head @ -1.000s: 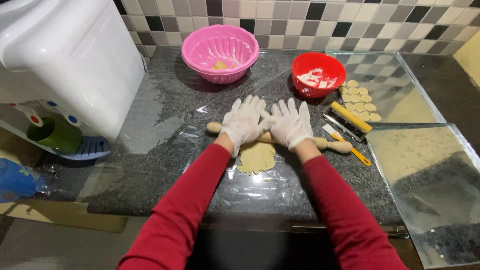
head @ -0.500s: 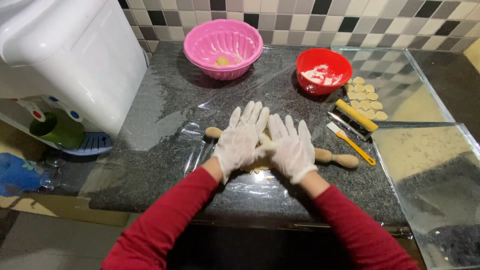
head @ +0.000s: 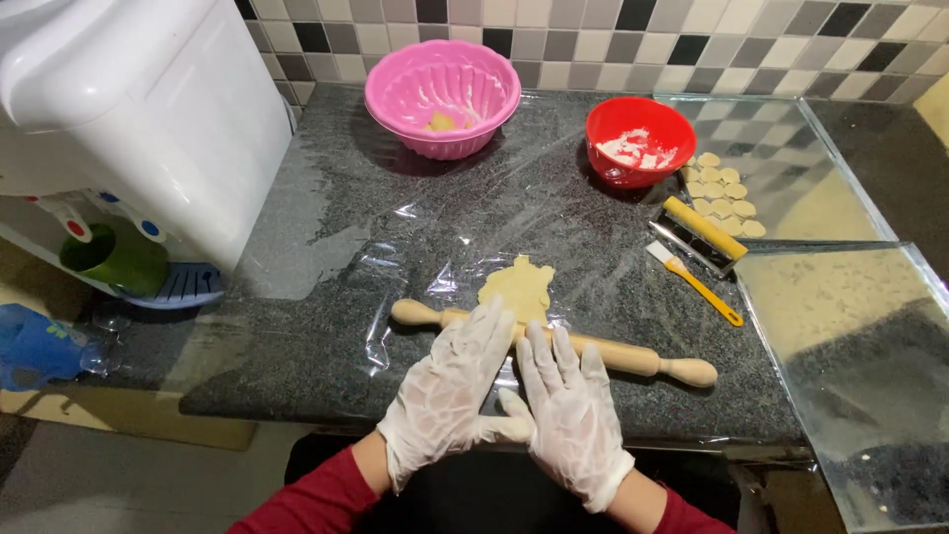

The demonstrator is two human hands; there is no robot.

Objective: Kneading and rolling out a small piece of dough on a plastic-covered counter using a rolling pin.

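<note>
Left hand (head: 450,400): gloved, lay flat with fingers (head: 484,341) stretched out, grasping nothing, fingertips pressed on the rolling pin.
Right hand (head: 573,420): gloved, also flat and spread, fingers released, tips touching the pin just beside the left hand.
Sleeves: red, at the bottom edge of the view.
Rolling pin (head: 633,358): wooden, lay across the table (head: 316,366) under both sets of fingertips, tilted down toward the right.
Dough (head: 517,289): pale, flattened, uneven patch, just beyond the pin and touching it, on clear plastic film (head: 415,257) spread over the dark stone.
Brush (head: 697,284): yellow handle, right of the dough, well apart from the hands.
Scraper (head: 697,232): metal blade with yellow grip, just behind the brush.
Glass sheet (head: 791,168): at the right, carried small round dough pieces (head: 722,193).
Red bowl (head: 641,141): held flour, near the round pieces.
Pink bowl (head: 442,96): farthest, by the tiled wall, a scrap of dough inside.
White appliance (head: 138,119): at the far left.
</note>
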